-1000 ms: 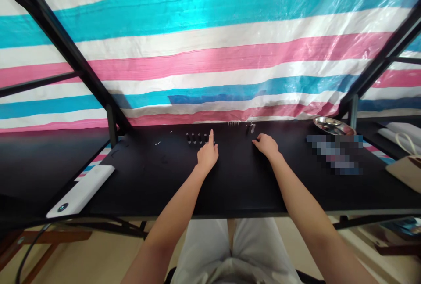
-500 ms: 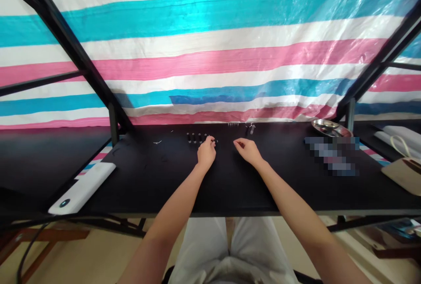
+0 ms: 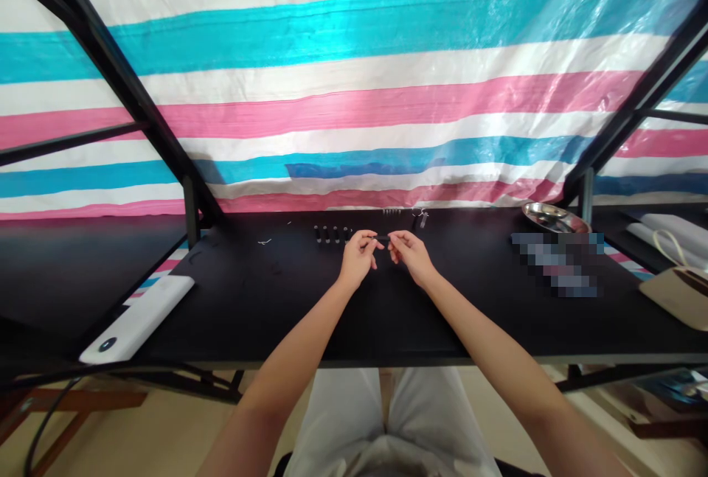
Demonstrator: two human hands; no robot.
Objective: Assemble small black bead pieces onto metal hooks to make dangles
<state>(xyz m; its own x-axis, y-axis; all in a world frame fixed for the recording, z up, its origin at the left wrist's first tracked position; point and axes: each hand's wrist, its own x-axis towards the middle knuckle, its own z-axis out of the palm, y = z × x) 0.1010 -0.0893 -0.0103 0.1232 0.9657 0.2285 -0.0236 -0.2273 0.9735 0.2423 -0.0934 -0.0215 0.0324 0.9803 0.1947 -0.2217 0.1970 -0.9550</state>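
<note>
A small black cylinder point(image 3: 382, 238) lies level between my two hands, just above the black tabletop. My left hand point(image 3: 357, 259) pinches its left end, fingers closed. At the other end, the fingertips of my right hand point(image 3: 414, 254) are closed on it too. Fingers cover both ends, so fine detail there is hidden. Just left of my left hand stands a row of similar black cylinders point(image 3: 327, 234) with pale ends; the hand partly covers the row's right side.
Several tiny silvery pieces point(image 3: 391, 211) line the table's back edge, near a small clear tube point(image 3: 424, 220). A steel dish point(image 3: 556, 219) sits back right, behind a pixelated patch. White scraps point(image 3: 265, 241) and a long white device point(image 3: 141, 318) lie left. Black frame posts point(image 3: 191, 211) flank the table.
My left hand has moved right, away from the row, bringing a black cylinder with it. My right hand has shifted slightly left and now grips the cylinder's other end.
</note>
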